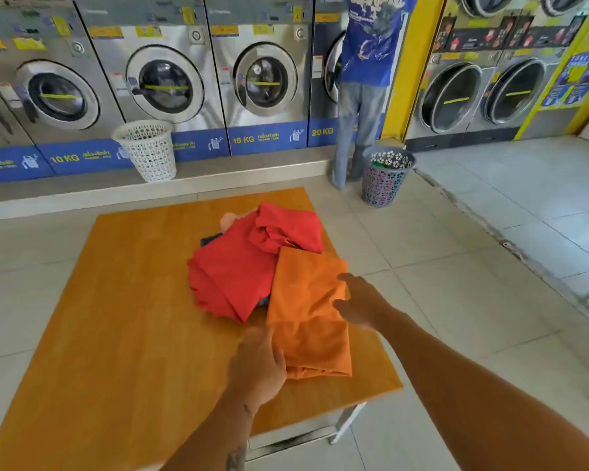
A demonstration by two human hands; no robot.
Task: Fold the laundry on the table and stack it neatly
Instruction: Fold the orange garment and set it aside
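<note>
A pile of laundry lies on the right half of the wooden table (123,317). On top, an orange cloth (306,311) lies folded lengthwise and reaches toward the table's near right corner. Behind it sits a crumpled red garment (238,266), with a pink piece (228,222) and a dark piece peeking out underneath. My left hand (257,362) rests on the table at the orange cloth's near left edge; whether it grips the cloth is unclear. My right hand (357,300) hovers over the cloth's right edge with fingers spread, holding nothing.
A row of washing machines lines the back wall. A white basket (148,151) stands on the step in front of them. A person in a blue shirt (368,79) stands at a machine beside a patterned basket (385,176). Tiled floor surrounds the table.
</note>
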